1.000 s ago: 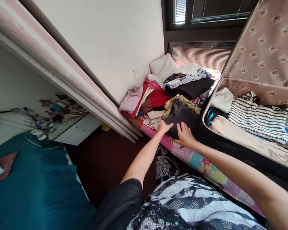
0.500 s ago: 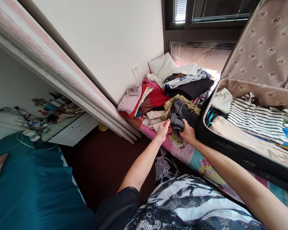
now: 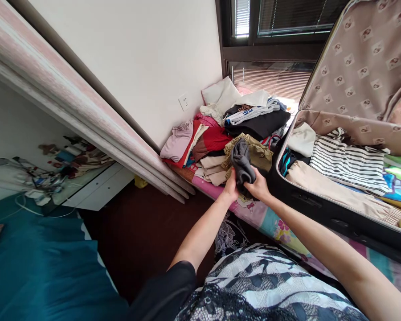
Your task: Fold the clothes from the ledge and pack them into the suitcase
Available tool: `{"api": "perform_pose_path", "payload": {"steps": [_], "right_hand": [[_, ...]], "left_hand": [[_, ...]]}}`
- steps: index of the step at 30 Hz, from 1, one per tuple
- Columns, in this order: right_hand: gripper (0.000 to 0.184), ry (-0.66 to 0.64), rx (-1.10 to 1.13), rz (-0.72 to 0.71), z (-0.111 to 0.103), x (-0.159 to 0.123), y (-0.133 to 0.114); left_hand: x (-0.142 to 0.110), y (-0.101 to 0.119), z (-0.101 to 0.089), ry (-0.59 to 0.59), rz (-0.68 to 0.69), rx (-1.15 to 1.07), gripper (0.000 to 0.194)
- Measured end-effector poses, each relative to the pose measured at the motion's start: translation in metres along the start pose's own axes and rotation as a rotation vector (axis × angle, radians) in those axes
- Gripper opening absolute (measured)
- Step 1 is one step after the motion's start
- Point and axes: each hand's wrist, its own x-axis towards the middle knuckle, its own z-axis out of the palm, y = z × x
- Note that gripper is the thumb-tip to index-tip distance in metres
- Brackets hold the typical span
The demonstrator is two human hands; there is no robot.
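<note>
A dark grey garment (image 3: 242, 162), bunched into a narrow bundle, is held between both hands; its exact kind is hard to make out. My left hand (image 3: 232, 186) grips its lower left side, and my right hand (image 3: 259, 185) is closed round its lower right side. Directly behind the bundle lies a khaki garment (image 3: 259, 149) with a gathered edge. Folded beige clothes (image 3: 214, 167) rest just left of my left hand. To the right of my right hand stands an open black suitcase (image 3: 307, 198).
Inside the suitcase are a striped top (image 3: 345, 160), beige trousers (image 3: 324, 187) and other clothes. A heap of red and pink clothes (image 3: 210, 142) lies along the wall, with a black pile (image 3: 260, 122) behind. A teal-covered bed (image 3: 53, 263) and white drawers (image 3: 96, 185) are at left.
Both hands have gathered the dark grey garment into a tighter bundle and lifted it, uncovering more of the khaki garment. The view has shifted slightly to the right.
</note>
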Motion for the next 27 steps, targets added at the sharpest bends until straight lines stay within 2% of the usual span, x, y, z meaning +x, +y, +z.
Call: {"api": "perform_pose_path", "payload": {"steps": [2, 3, 5, 8, 10, 12, 14, 16, 19, 22, 25, 27], "right_hand": [[0.087, -0.07, -0.098, -0.11, -0.006, -0.01, -0.015], [0.09, -0.101, -0.168, -0.17, -0.012, -0.016, -0.024], [0.097, -0.131, -0.292, -0.298, -0.031, -0.027, -0.044], [0.105, -0.114, -0.406, -0.465, -0.071, -0.043, -0.072], [0.106, -0.085, -0.479, -0.529, -0.101, -0.052, -0.087], [0.106, -0.043, -0.561, -0.556, -0.129, -0.059, -0.096], [0.104, 0.016, -0.644, -0.545, -0.157, -0.061, -0.098], [0.102, 0.092, -0.727, -0.515, -0.184, -0.059, -0.094], [0.098, 0.205, -0.842, -0.465, -0.226, -0.043, -0.078], [0.095, 0.254, -0.922, -0.416, -0.266, -0.013, -0.049], [0.092, 0.238, -0.967, -0.351, -0.294, 0.021, -0.003], [0.088, 0.155, -0.981, -0.284, -0.3, 0.04, 0.038]], "left_hand": [[-0.018, 0.019, 0.003, -0.108, -0.083, -0.16, 0.087], [-0.029, 0.028, 0.003, -0.131, -0.076, -0.2, 0.092], [-0.053, 0.046, 0.002, -0.162, 0.0, -0.21, 0.096], [-0.085, 0.066, 0.002, -0.239, 0.138, -0.154, 0.098], [-0.096, 0.075, 0.007, -0.305, 0.237, -0.125, 0.098], [-0.095, 0.083, 0.019, -0.379, 0.331, -0.077, 0.096], [-0.083, 0.095, 0.042, -0.461, 0.406, 0.026, 0.09], [-0.061, 0.11, 0.074, -0.559, 0.466, 0.129, 0.084], [-0.018, 0.138, 0.137, -0.702, 0.563, 0.182, 0.081], [0.03, 0.155, 0.201, -0.758, 0.677, 0.256, 0.073], [0.075, 0.149, 0.247, -0.724, 0.678, 0.304, 0.06], [0.098, 0.13, 0.265, -0.661, 0.606, 0.301, 0.055]]}}
